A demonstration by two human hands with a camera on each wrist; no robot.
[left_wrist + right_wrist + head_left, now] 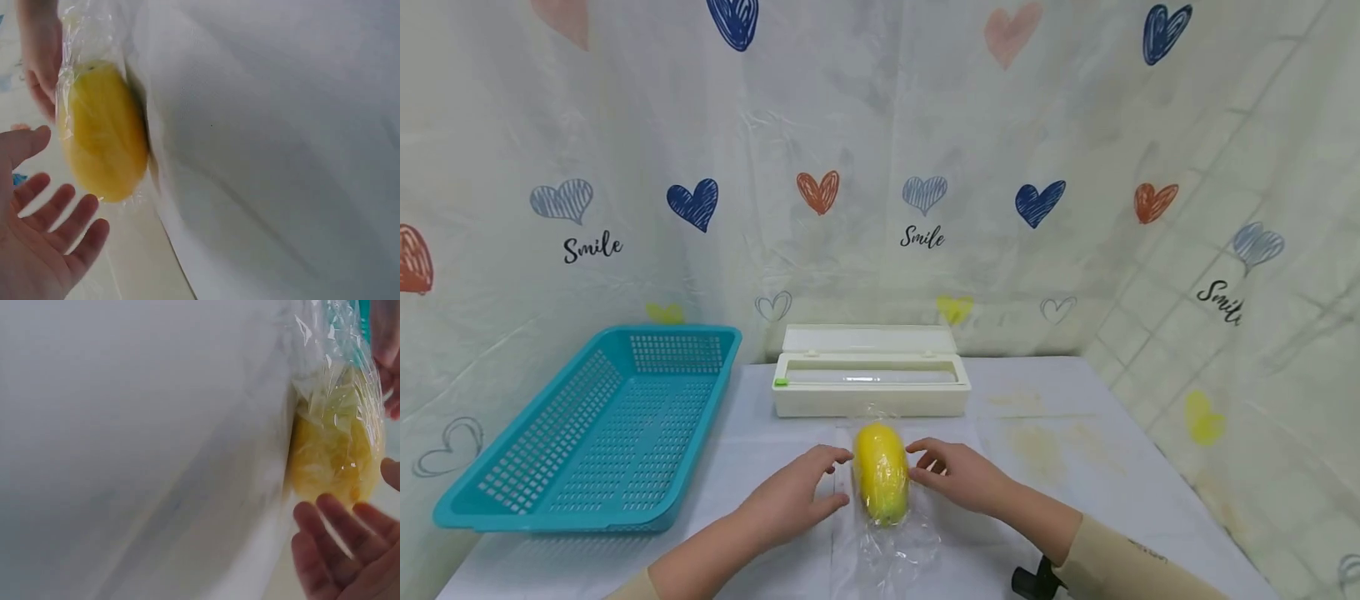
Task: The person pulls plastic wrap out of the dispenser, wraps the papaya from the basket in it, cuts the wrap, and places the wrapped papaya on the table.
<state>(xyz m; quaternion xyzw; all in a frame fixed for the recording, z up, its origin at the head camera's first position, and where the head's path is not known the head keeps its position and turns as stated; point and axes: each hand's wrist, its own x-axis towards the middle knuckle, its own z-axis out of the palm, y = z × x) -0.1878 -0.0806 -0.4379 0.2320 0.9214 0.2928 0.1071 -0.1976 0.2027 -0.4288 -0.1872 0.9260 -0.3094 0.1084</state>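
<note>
A yellow oblong fruit [881, 471], greenish at its near end and much like a papaya, lies on the table in clear plastic film [895, 550]. Loose film spreads from its near end, and a little shows at the far end. My left hand [801, 492] is just left of the fruit, fingers spread and apart from it. On the other side is my right hand [958, 475], its fingers loosely bent close to the wrapped side; whether they touch the film I cannot tell. Neither hand grips anything. In the left wrist view the fruit [103, 134] shows through the film.
Behind the fruit stands a white cling film dispenser [871, 405], its lid raised, with a film roll inside and a green slider at the left. A teal perforated basket [655, 433] sits at the left. A heart-patterned curtain [865, 108] hangs behind the white-covered table [1037, 492].
</note>
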